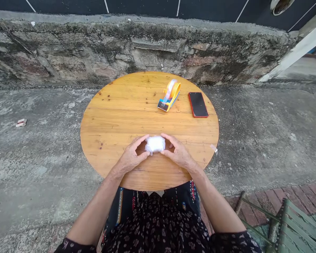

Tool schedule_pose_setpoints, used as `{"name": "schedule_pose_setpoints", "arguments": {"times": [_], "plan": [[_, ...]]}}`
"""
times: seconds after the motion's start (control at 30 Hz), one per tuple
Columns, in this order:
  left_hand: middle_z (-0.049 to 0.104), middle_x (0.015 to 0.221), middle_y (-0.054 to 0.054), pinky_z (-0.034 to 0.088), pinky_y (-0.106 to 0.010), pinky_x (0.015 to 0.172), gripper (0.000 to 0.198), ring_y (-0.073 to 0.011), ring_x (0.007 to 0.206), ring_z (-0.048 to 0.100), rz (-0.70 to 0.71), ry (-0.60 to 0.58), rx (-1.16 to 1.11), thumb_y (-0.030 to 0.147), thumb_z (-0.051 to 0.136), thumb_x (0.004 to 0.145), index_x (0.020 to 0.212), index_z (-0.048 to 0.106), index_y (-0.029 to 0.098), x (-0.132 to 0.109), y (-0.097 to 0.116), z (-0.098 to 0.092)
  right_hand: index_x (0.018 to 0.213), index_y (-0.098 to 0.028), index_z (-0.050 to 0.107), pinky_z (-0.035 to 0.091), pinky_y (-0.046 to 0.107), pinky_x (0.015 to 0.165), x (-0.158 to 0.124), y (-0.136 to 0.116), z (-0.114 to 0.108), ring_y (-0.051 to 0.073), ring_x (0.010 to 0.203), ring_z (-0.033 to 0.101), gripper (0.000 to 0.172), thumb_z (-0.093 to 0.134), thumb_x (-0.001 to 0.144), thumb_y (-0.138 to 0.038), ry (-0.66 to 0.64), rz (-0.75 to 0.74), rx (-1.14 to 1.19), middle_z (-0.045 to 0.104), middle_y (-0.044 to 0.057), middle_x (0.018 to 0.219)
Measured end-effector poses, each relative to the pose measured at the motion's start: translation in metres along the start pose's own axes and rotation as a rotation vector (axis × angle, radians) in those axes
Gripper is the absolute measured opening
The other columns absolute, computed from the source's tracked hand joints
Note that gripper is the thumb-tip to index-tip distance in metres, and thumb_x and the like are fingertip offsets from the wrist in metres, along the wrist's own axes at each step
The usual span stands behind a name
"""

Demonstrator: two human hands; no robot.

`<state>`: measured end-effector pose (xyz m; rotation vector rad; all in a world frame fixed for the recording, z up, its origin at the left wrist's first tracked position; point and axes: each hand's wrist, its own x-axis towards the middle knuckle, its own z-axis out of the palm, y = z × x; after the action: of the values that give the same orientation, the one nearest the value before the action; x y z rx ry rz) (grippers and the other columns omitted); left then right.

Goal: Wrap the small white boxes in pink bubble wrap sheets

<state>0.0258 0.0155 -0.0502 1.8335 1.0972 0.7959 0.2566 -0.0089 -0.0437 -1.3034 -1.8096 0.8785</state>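
A small white bundle in clear, crinkled plastic lies near the front of the round wooden table. My left hand touches its left end, thumb at the near corner and fingertips at the far one. On the opposite end, my right hand grips it the same way, so the bundle sits between both hands. Behind it stands a yellow and blue tape dispenser with a roll of clear tape. A dark-screened phone in a red case rests at the right.
A bit of clear tape sticks to the table's right edge. Beyond the table runs a rough stone wall. A green slatted chair stands at the lower right, and a small crumpled pack lies on the ground at the left.
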Motion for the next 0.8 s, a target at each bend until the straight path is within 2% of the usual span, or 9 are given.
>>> {"name": "schedule_pose_setpoints", "arguments": {"times": [0.13,0.27,0.4,0.5,0.57,0.63,0.7,0.8], "plan": [[0.059,0.131,-0.009,0.044,-0.044,0.105,0.059,-0.0248,0.118,0.057,-0.003,0.048,-0.034,0.027,0.067,0.077,0.134,0.052,0.021,0.001,0.005,0.003,0.137,-0.029,0.048,0.049,0.045,0.093,0.001,-0.002,0.000,0.024,0.114,0.056,0.057,0.064,0.082,-0.024,-0.007,-0.025,0.019,0.059,0.008,0.130],[0.066,0.116,-0.011,0.053,-0.041,0.091,0.059,-0.0238,0.103,0.063,-0.099,0.059,-0.216,0.030,0.070,0.074,0.129,0.056,0.015,-0.002,0.020,0.001,0.135,-0.030,0.050,0.043,0.048,0.103,0.000,-0.011,-0.007,0.023,0.118,0.056,0.055,0.066,0.083,-0.027,-0.041,0.016,0.077,0.059,0.006,0.130],[0.068,0.110,-0.010,0.057,-0.035,0.073,0.052,-0.0200,0.084,0.067,-0.250,0.044,-0.392,0.038,0.067,0.078,0.124,0.059,0.014,-0.005,0.036,-0.003,0.132,-0.025,0.051,0.051,0.043,0.091,0.002,-0.011,-0.014,0.020,0.100,0.064,0.056,0.070,0.081,-0.038,-0.123,0.130,0.199,0.068,0.006,0.112],[0.071,0.092,-0.007,0.056,-0.030,0.060,0.043,-0.0166,0.068,0.065,-0.310,0.008,-0.352,0.042,0.061,0.083,0.117,0.063,0.015,-0.003,0.043,-0.004,0.129,-0.023,0.053,0.055,0.040,0.081,0.006,-0.007,-0.014,0.019,0.090,0.067,0.049,0.064,0.085,-0.043,-0.165,0.177,0.231,0.071,0.006,0.105],[0.070,0.080,-0.005,0.055,-0.029,0.056,0.041,-0.0163,0.065,0.064,-0.314,-0.004,-0.307,0.044,0.057,0.085,0.113,0.065,0.015,0.000,0.042,-0.003,0.126,-0.024,0.056,0.055,0.041,0.081,0.009,-0.005,-0.012,0.021,0.092,0.067,0.042,0.059,0.089,-0.044,-0.157,0.181,0.177,0.071,0.007,0.108],[0.070,0.082,-0.005,0.053,-0.028,0.052,0.042,-0.0163,0.064,0.064,-0.299,0.015,-0.269,0.045,0.056,0.086,0.113,0.066,0.015,0.003,0.036,0.000,0.125,-0.025,0.057,0.054,0.044,0.084,0.012,-0.007,-0.010,0.023,0.096,0.067,0.039,0.055,0.091,-0.045,-0.137,0.184,0.084,0.071,0.007,0.111],[0.070,0.092,-0.007,0.051,-0.027,0.051,0.043,-0.0155,0.063,0.063,-0.274,0.072,-0.214,0.045,0.057,0.086,0.115,0.065,0.016,0.004,0.029,0.003,0.124,-0.025,0.059,0.052,0.047,0.088,0.015,-0.010,-0.008,0.025,0.100,0.067,0.037,0.053,0.092,-0.044,-0.106,0.178,-0.028,0.070,0.008,0.114],[0.067,0.108,-0.008,0.052,-0.029,0.058,0.039,-0.0142,0.067,0.063,-0.202,0.149,-0.138,0.044,0.056,0.088,0.117,0.065,0.019,0.004,0.022,0.006,0.120,-0.027,0.063,0.049,0.049,0.094,0.017,-0.015,-0.008,0.026,0.108,0.064,0.033,0.048,0.095,-0.042,-0.061,0.134,-0.128,0.069,0.007,0.118]]}}
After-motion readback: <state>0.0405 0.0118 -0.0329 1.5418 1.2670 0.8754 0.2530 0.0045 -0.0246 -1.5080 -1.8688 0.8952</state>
